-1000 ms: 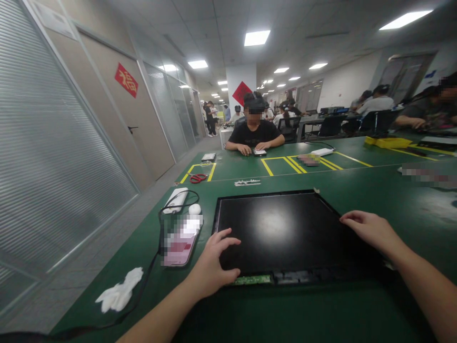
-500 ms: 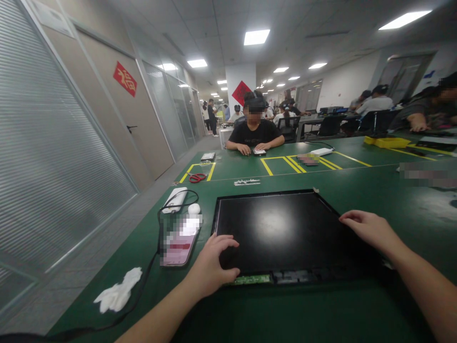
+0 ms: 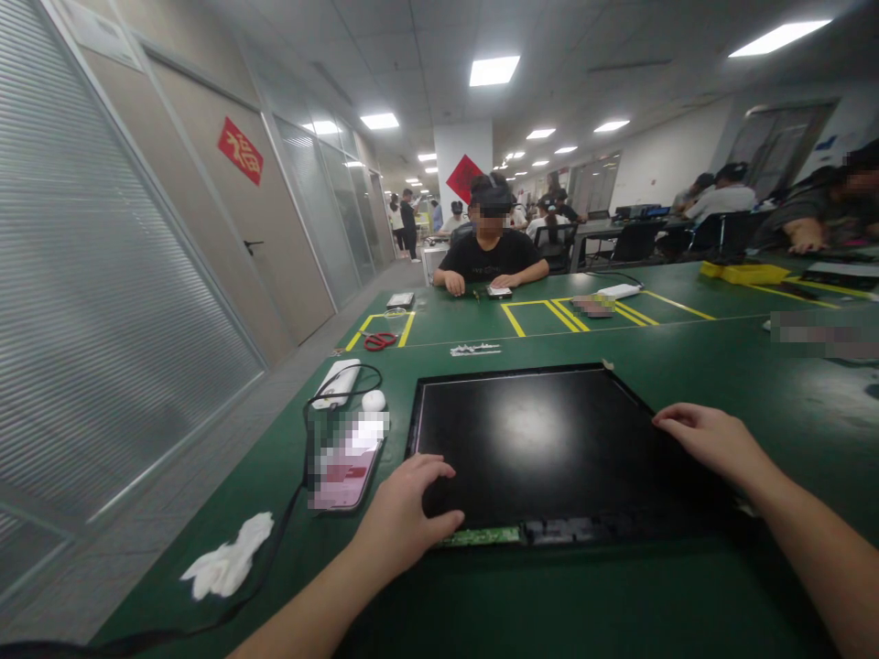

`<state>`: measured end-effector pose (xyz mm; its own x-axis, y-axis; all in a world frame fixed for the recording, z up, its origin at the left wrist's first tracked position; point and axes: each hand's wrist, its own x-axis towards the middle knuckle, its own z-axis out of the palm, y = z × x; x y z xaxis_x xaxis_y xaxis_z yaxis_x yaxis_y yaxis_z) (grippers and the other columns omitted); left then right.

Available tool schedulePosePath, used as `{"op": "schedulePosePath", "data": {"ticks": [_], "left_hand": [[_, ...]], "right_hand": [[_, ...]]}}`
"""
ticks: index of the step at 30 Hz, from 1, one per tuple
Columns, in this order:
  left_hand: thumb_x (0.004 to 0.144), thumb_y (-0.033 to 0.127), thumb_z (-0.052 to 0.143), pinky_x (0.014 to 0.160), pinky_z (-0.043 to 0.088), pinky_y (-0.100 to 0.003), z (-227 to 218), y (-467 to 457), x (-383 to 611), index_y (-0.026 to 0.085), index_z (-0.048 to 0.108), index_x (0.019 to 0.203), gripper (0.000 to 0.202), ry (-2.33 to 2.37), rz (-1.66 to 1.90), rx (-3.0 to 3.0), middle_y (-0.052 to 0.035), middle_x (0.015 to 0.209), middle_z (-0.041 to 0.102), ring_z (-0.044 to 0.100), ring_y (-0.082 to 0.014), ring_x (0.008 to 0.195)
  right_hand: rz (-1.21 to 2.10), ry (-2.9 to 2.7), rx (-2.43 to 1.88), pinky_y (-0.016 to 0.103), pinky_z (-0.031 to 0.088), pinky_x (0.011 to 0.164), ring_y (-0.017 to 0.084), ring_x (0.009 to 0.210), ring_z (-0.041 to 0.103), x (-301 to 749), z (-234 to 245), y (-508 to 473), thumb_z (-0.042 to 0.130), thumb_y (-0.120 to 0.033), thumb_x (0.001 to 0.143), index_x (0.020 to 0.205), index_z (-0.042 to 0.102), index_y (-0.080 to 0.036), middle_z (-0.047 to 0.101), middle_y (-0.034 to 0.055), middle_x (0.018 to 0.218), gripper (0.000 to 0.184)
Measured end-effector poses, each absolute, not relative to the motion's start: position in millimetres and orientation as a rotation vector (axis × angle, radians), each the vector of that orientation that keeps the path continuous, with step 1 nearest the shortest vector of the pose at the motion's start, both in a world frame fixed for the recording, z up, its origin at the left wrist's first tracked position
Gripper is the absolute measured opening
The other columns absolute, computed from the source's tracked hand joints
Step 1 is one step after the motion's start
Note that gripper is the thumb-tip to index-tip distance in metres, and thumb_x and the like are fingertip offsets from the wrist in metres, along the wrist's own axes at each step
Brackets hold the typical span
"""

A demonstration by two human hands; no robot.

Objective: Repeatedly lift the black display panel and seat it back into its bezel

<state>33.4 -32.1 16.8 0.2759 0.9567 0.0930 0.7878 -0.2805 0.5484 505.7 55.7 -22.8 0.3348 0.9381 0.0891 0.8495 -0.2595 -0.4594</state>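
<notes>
A large black display panel point(image 3: 542, 444) lies flat on the green table point(image 3: 618, 604) in front of me, with a strip of green circuit board point(image 3: 481, 537) showing at its near edge. My left hand point(image 3: 402, 517) rests on the panel's near left corner, fingers spread over the edge and thumb on the surface. My right hand point(image 3: 714, 441) lies on the panel's right edge with the fingers curled slightly inward. Neither hand lifts the panel.
A phone point(image 3: 343, 462) with a black cable point(image 3: 275, 558), a white power bank point(image 3: 338, 384) and a small white earbud case point(image 3: 374, 400) lie left of the panel. A crumpled white cloth point(image 3: 229, 566) is near the table's left edge. Red scissors point(image 3: 380, 341) lie farther off. A person point(image 3: 490, 252) sits across the table.
My left hand slid slightly toward me along the panel's near left corner. The person across the table moved one hand outward. The panel and my right hand stayed put.
</notes>
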Motion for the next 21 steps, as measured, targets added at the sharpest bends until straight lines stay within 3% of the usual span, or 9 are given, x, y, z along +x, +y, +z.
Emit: {"op": "schedulePosePath", "data": {"ticks": [4, 9, 14, 21], "left_hand": [[0.082, 0.024, 0.073, 0.102, 0.051, -0.040, 20.4, -27.3, 24.6, 0.022, 0.070, 0.111, 0.029, 1.555, 0.551, 2.227, -0.0072, 0.122, 0.072, 0.067, -0.0262, 0.115], [0.078, 0.019, 0.077, 0.106, 0.049, -0.039, 28.3, -17.9, 5.1, 0.024, 0.073, 0.109, 0.032, 1.391, 0.378, 2.290, -0.0070, 0.132, 0.070, 0.065, -0.0253, 0.121], [0.077, 0.022, 0.080, 0.108, 0.047, -0.042, 37.3, -16.1, -5.4, 0.026, 0.076, 0.111, 0.034, 1.309, 0.231, 2.347, -0.0082, 0.138, 0.066, 0.061, -0.0271, 0.128], [0.073, 0.027, 0.084, 0.107, 0.047, -0.048, 50.9, -17.8, -2.1, 0.026, 0.077, 0.114, 0.042, 1.424, 0.080, 2.431, -0.0100, 0.138, 0.067, 0.063, -0.0327, 0.124]], "right_hand": [[0.288, -1.556, -2.189, 0.033, 0.047, 0.073, 0.025, 0.081, 0.067, 507.5, -24.0, 56.8, 0.056, -0.049, 0.073, 0.082, 0.078, -0.028, 0.076, 0.0037, 0.084, 0.032], [0.290, -1.584, -2.164, 0.034, 0.047, 0.073, 0.025, 0.082, 0.068, 510.6, -25.9, 57.0, 0.056, -0.050, 0.075, 0.084, 0.078, -0.028, 0.076, 0.0046, 0.085, 0.033], [0.223, -1.621, -2.124, 0.034, 0.047, 0.070, 0.025, 0.077, 0.067, 514.5, -31.5, 58.4, 0.054, -0.052, 0.075, 0.083, 0.078, -0.027, 0.075, 0.0057, 0.080, 0.035], [0.267, -1.609, -2.145, 0.034, 0.047, 0.072, 0.025, 0.081, 0.068, 511.6, -28.6, 58.2, 0.055, -0.050, 0.075, 0.084, 0.078, -0.027, 0.076, 0.0052, 0.084, 0.033]]}}
